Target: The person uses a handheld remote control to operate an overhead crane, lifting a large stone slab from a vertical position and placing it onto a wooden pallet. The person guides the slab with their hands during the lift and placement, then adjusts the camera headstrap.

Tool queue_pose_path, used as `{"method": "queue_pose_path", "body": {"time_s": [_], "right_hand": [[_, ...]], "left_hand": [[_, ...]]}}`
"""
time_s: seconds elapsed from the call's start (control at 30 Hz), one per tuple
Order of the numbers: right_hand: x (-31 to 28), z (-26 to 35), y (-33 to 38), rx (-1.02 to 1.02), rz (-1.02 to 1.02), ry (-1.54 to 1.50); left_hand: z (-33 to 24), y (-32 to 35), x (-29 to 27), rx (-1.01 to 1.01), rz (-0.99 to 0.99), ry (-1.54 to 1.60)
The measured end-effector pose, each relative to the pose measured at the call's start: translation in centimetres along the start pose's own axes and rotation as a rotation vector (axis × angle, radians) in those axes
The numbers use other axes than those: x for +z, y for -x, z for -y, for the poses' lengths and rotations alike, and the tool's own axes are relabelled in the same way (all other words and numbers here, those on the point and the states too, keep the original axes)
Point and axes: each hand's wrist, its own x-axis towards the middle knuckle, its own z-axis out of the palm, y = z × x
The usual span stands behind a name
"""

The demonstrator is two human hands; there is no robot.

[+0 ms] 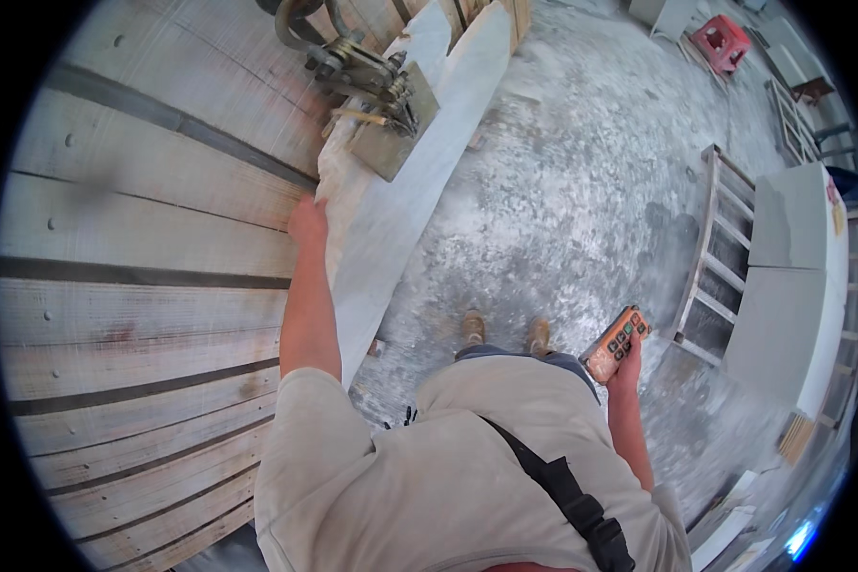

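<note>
Stone slab (pixel 419 172), pale and standing on edge, leans against stacked slabs (pixel 133 286), gripped at its top by a metal lifting clamp (pixel 372 81). Left hand (pixel 307 221) rests flat on the slab's upper edge. Right hand (pixel 627 367) holds an orange button remote (pixel 616 345) above the dusty floor (pixel 562 191)

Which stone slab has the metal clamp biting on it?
The pale upright stone slab beside the person's left hand; the grey metal lifting clamp grips its top edge. The grey slabs on the wooden rack at right carry no clamp.
</note>
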Motion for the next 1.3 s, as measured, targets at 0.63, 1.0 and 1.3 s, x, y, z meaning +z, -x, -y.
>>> {"method": "queue_pose_path", "body": {"time_s": [0.63, 1.0, 1.3], "right_hand": [[0.6, 0.2, 0.2, 0.033, 0.025, -0.005], [1.4, 0.1, 0.5, 0.037, 0.003, -0.034], [1.8, -0.4, -0.2, 0.063, -0.022, 0.005]], "left_hand": [[0.4, -0.1, 0.3, 0.105, -0.048, -0.058], [1.2, -1.2, 0.5, 0.084, -0.017, -0.089], [0.9, -1.2, 0.0, 0.095, 0.013, -0.057]]}}
